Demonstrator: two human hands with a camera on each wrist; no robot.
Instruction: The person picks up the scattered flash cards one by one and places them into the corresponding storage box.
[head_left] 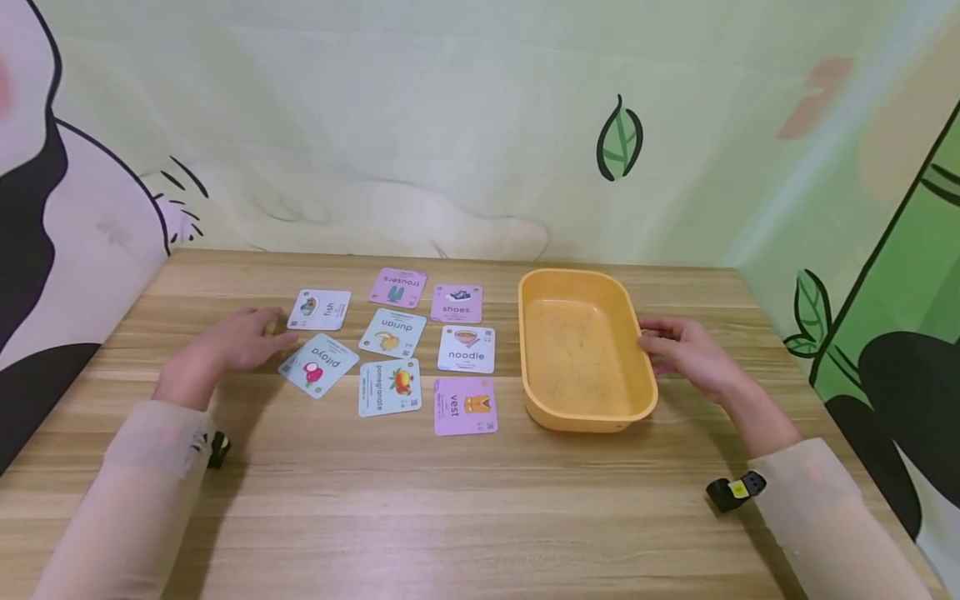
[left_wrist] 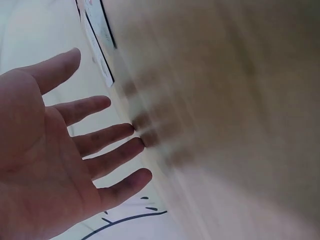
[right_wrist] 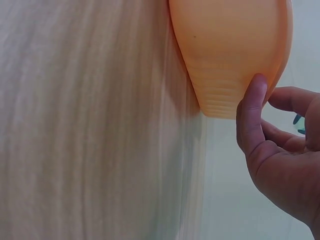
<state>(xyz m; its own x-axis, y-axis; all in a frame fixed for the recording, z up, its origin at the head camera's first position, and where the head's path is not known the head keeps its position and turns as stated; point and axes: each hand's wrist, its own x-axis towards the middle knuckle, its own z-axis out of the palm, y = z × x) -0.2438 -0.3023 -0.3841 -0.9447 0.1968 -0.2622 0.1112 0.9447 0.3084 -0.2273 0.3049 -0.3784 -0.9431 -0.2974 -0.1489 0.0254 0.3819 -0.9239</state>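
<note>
My left hand [head_left: 238,340] is beside the picture cards, its thumb tip close to the pitaya card [head_left: 318,365] and its fingers near the fish card [head_left: 318,310]. The left wrist view shows this palm [left_wrist: 55,155] with fingers spread, holding nothing; fingertips reach the wooden surface. At the right, a yellow plastic basin [head_left: 573,350] stands on the table with nothing in it. Against its right side lies my right hand [head_left: 690,354]. In the right wrist view the thumb [right_wrist: 254,107] touches the basin's outer wall [right_wrist: 230,45] below the rim, the other fingers loosely bent.
Between hand and basin lie several more cards: trousers [head_left: 397,287], shoes [head_left: 457,303], durian [head_left: 393,333], noodle [head_left: 467,349], pomegranate [head_left: 390,387] and vest [head_left: 466,406]. Behind the wooden table [head_left: 420,508] hangs a printed backdrop [head_left: 450,125].
</note>
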